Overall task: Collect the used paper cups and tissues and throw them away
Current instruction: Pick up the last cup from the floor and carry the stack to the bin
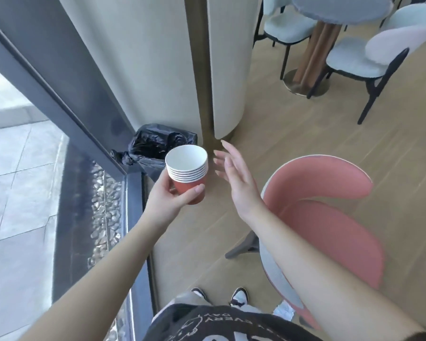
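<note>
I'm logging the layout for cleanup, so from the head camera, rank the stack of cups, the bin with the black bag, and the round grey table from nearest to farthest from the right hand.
From the right hand:
1. Stack of cups, just to its left, gripped by the left hand.
2. Bin with the black bag, on the floor behind the cups, by the window frame.
3. Round grey table, far across the room, upper right.

Brightness: bright daylight throughout, colours a little washed out.
Source: the window (22, 134) along the left edge; the paving outside is near overexposed.
Shadows: soft and faint on the floor (293, 134), a darker patch under the pink chair (330, 217).
Glare: a pale sheen on the white column (158, 70).
Blur: the right hand (234, 173) has smeared fingertips; the far chairs (354, 57) at the top right corner are soft.
Distortion: wide-angle bending; the window frame (67, 94) slants, and both forearms swell toward the bottom edge.
</note>
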